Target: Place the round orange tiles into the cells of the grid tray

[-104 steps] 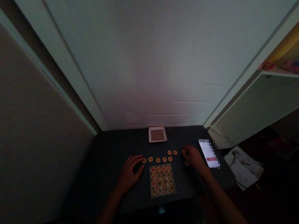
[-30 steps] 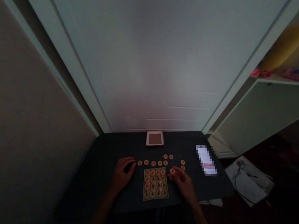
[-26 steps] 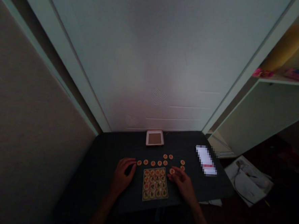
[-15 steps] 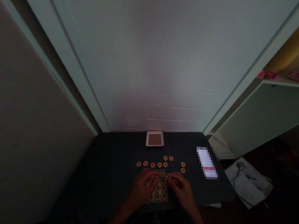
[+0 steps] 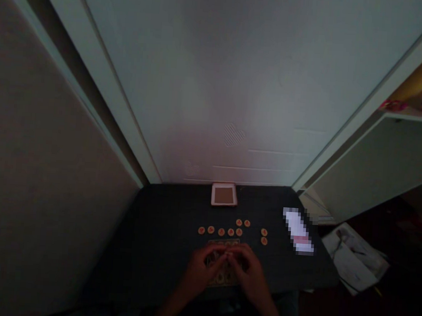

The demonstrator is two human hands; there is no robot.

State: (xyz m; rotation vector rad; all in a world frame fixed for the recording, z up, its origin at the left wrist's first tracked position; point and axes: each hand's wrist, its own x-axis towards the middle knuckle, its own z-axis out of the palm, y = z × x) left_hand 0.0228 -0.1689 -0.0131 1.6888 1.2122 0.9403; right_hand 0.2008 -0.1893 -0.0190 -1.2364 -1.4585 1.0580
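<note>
A small square game board [image 5: 221,279] filled with round tan pieces lies at the near edge of the dark table [image 5: 156,231]. Both hands are over it and hide most of it. My left hand [image 5: 202,272] rests on the board's left half with its fingers bent; the dim light hides whether it grips anything. My right hand [image 5: 250,274] covers the right half, its fingertips drawn together against the left hand's. A row of loose round pieces [image 5: 220,232] lies just beyond the board, with two more pieces [image 5: 243,223] behind it and another pair [image 5: 264,236] to the right.
A small pink-rimmed square box [image 5: 224,195] stands at the table's far edge against the pale wall. A blurred white oblong item [image 5: 298,231] lies at the right. Beyond the table's right edge are a crumpled white bag [image 5: 355,257] and a white cabinet [image 5: 375,163].
My left hand moved right from beside the piece row onto the board. My right hand left the table's right side, came to the board's edge, then slid over it; the view shifted slightly.
</note>
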